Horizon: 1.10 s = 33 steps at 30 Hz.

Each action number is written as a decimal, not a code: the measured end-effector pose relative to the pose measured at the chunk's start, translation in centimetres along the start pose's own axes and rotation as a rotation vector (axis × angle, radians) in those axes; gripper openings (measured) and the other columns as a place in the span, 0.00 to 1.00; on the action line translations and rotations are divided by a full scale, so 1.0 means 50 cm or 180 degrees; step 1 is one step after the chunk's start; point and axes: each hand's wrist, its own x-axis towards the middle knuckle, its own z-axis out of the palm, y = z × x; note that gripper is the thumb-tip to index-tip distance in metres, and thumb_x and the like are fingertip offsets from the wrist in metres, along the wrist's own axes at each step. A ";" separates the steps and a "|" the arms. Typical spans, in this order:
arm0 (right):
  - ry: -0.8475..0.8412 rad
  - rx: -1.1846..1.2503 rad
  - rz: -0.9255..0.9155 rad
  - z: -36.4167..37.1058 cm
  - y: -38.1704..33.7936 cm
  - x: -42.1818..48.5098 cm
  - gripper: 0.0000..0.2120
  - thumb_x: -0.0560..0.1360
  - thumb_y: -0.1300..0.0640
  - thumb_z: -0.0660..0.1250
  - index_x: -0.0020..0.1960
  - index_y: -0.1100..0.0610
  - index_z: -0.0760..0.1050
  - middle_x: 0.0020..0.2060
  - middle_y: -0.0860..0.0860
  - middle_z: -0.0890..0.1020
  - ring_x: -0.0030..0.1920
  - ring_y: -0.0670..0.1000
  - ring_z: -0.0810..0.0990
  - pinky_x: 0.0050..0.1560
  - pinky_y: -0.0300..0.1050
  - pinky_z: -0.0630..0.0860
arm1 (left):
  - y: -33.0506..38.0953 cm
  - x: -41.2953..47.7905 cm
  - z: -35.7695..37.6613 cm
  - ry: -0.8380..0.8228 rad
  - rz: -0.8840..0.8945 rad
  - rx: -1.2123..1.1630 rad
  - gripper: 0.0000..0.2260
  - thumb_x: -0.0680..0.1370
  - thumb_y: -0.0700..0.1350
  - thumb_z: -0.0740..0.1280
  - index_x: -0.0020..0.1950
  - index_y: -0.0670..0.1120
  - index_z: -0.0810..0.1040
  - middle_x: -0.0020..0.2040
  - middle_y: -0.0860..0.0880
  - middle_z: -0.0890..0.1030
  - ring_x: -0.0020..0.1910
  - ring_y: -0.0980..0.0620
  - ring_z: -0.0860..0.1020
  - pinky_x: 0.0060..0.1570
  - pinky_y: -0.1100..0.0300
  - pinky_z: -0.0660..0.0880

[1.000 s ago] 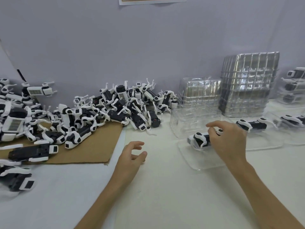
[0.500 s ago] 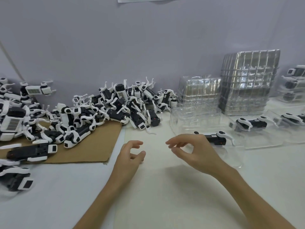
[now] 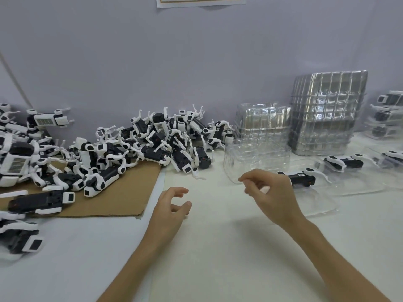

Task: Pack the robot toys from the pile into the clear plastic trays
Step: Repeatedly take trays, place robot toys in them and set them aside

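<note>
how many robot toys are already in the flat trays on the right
3: nearest toy just behind the right hand, middle toy right of it, third toy cut by the frame edge. The far stack holds more, hard to count.

single head cam, fwd and down, close over table [image 3: 218, 247], wall behind

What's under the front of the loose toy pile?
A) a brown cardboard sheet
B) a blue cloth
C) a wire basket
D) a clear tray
A: the brown cardboard sheet lies flat on the table, and the front toys of the pile of robot toys rest on it.
</note>
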 end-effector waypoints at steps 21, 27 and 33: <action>0.0845 0.0380 0.2448 -0.102 0.144 0.051 0.05 0.78 0.59 0.64 0.47 0.56 0.78 0.42 0.52 0.85 0.38 0.51 0.81 0.39 0.46 0.71 | -0.002 0.001 0.001 -0.0029 0.0088 0.0135 0.09 0.80 0.44 0.67 0.54 0.59 0.77 0.57 0.58 0.73 0.41 0.59 0.82 0.55 0.47 0.79; 0.0840 0.0208 0.2324 -0.140 0.168 0.046 0.08 0.77 0.62 0.63 0.42 0.56 0.80 0.41 0.55 0.85 0.35 0.51 0.80 0.38 0.46 0.72 | -0.001 -0.001 0.003 -0.0054 0.0151 0.0227 0.08 0.80 0.44 0.67 0.52 0.59 0.78 0.57 0.59 0.73 0.42 0.59 0.82 0.55 0.52 0.79; 0.0535 0.0114 0.1842 -0.101 0.138 0.045 0.11 0.76 0.66 0.64 0.41 0.54 0.81 0.37 0.54 0.85 0.35 0.52 0.81 0.39 0.44 0.74 | 0.000 -0.004 0.003 -0.0115 0.0138 0.0319 0.08 0.81 0.44 0.67 0.52 0.59 0.78 0.57 0.59 0.73 0.44 0.58 0.82 0.53 0.59 0.78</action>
